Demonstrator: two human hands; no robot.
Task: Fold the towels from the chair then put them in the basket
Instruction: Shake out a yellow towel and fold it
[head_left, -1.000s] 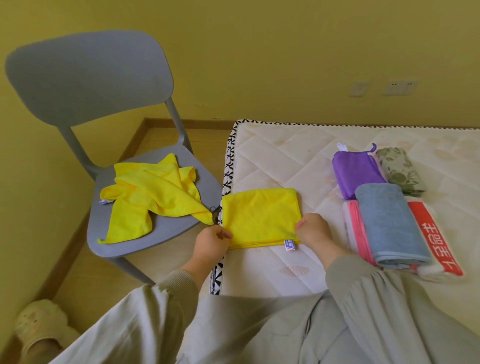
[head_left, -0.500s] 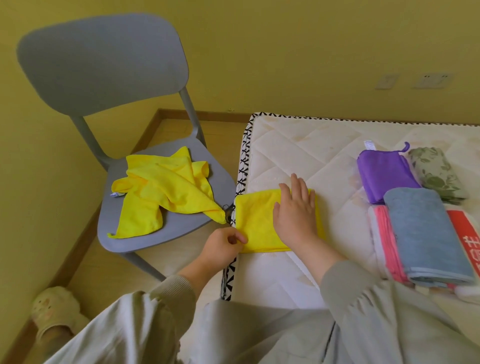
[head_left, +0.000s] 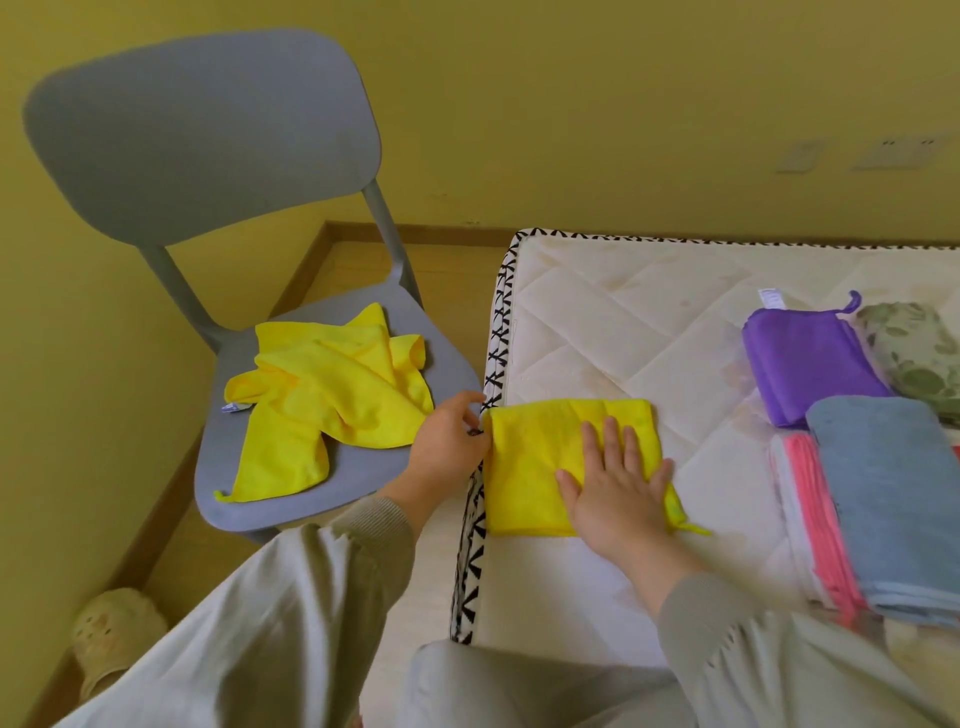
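Note:
A folded yellow towel (head_left: 530, 457) lies at the left edge of the white mattress (head_left: 613, 322). My right hand (head_left: 613, 488) presses flat on its right half, fingers straight and spread. My left hand (head_left: 452, 441) pinches the towel's left edge at the mattress border. A crumpled heap of yellow towels (head_left: 332, 395) lies on the seat of the grey chair (head_left: 208, 135) to the left. No basket is in view.
Folded towels sit on the mattress at right: purple (head_left: 805, 364), leaf-patterned (head_left: 914, 353), blue (head_left: 893, 499) on top of a pink-and-white one (head_left: 810, 519). My legs fill the bottom of the view. A slipper (head_left: 111, 639) rests on the wooden floor at bottom left.
My right hand went from gripping the towel's right edge to lying flat on top, then slid right across it. My left hand stayed at the left edge.

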